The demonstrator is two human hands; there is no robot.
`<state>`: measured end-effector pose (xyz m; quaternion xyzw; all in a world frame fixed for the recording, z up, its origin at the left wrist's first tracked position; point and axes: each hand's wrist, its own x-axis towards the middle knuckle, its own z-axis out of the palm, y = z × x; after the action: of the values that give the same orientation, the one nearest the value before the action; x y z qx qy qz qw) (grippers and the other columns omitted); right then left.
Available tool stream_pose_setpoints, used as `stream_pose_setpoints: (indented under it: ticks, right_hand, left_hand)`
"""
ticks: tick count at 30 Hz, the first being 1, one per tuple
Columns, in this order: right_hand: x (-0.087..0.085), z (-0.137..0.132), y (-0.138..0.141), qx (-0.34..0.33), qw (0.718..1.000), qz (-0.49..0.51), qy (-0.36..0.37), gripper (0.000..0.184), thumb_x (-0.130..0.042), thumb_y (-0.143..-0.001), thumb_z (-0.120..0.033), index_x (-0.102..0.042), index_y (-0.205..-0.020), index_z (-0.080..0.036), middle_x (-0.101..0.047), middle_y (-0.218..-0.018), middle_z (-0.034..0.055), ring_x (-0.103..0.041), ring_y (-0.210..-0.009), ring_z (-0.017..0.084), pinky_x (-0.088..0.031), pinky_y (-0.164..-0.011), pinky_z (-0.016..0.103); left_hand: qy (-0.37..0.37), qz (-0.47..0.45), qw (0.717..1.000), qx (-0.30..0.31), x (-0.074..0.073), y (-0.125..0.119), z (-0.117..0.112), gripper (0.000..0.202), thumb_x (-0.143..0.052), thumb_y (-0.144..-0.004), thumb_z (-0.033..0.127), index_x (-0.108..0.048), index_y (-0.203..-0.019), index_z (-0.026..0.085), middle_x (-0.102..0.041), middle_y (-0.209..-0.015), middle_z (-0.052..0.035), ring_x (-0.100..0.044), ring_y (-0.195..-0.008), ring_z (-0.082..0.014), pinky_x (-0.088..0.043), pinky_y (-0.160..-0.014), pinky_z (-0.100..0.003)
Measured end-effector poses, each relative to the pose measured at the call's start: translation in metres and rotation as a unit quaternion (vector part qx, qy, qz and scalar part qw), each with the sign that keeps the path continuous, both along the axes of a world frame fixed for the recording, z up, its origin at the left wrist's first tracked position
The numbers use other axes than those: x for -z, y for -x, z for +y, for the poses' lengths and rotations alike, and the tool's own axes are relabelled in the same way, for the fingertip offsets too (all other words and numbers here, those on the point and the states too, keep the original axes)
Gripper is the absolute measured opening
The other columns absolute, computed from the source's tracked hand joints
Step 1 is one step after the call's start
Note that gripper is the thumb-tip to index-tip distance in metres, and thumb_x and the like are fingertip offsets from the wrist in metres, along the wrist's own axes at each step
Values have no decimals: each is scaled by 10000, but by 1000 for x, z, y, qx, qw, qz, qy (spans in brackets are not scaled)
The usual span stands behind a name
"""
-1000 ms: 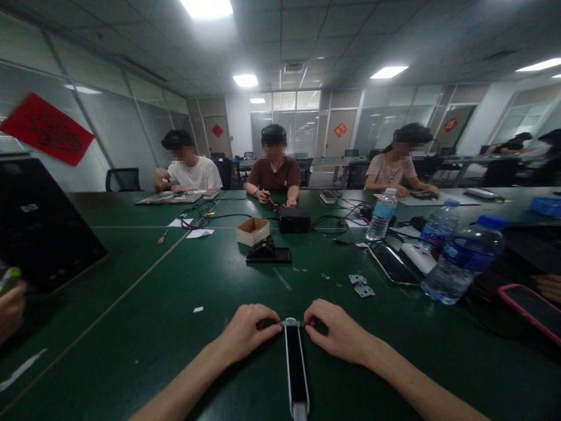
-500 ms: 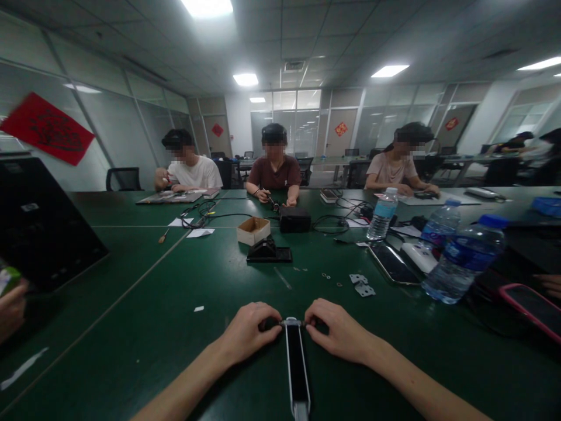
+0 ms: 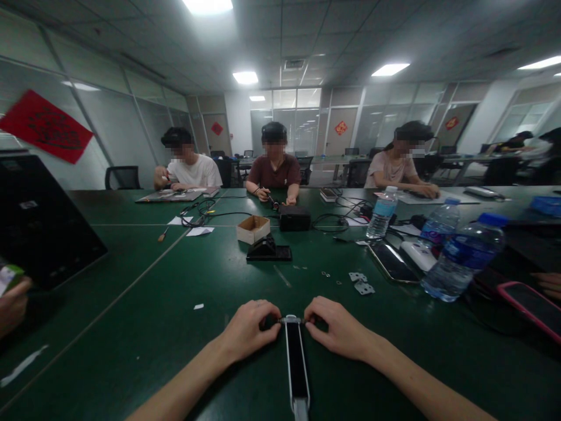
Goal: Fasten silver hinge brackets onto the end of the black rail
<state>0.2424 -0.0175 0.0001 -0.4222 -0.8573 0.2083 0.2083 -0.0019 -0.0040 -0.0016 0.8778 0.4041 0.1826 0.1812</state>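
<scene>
A long, narrow bar with a black face and silver edges lies on the green table, pointing away from me. Small dark metal ends stick out sideways from its far tip. On the left side, my left hand pinches one of these ends between thumb and fingertip. My right hand pinches the opposite one in the same way. Both fingertips largely hide what they hold. Two grey metal plates with holes lie beyond my right hand, near a few tiny rings.
Ahead are a black stand, an open cardboard box and a black box with cables. Right of them lie a phone and several water bottles. A black HP case stands left, beside another person's hand. Three people sit opposite.
Almost nothing differs. Both hands keep their pinch at the bar's far tip, with only a very slight shift of the fingers. The view has tilted a little.
</scene>
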Motion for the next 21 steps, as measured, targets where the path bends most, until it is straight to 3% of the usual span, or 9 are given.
stream_pose_setpoints:
  ticks: [21]
  right_hand:
    - [-5, -1, 2, 3, 1000, -5, 2, 72, -534, -839, -168, -602, -864, -165, -600, -852, 38, -552, -776, 157, -461, -684, 278]
  left_hand:
    - [-14, 11, 1000, -4, 1, 0, 0, 109, -620, -835, 222, -666, -929, 193, -656, -803, 4, -579, -701, -153, -420, -677, -254]
